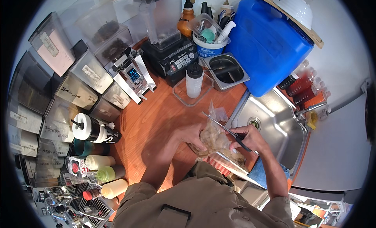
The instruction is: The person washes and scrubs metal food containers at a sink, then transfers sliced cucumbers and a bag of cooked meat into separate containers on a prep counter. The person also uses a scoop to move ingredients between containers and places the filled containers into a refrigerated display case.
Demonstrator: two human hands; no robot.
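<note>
A clear plastic bag [216, 136] with pale brown, lumpy contents is held up over the wooden counter, just in front of my body. My left hand [192, 136] grips the bag from its left side, thumb across the front. In my right hand [249, 136] is a pair of scissors [217, 122] with dark handles. Their blades point up and left, across the upper part of the bag; whether they touch the plastic I cannot tell. More brown contents in plastic [236, 157] show below my right hand, near the counter's front edge.
To the right is a steel sink [270, 116] with a faucet [311, 108], a blue cloth [264, 172] at its near corner. Ahead stand a squeeze bottle [194, 82] in a clear tray, a blender [173, 57] and a blue jug [264, 42]. Labelled bins [77, 89] and sauce bottles [114, 188] line the left.
</note>
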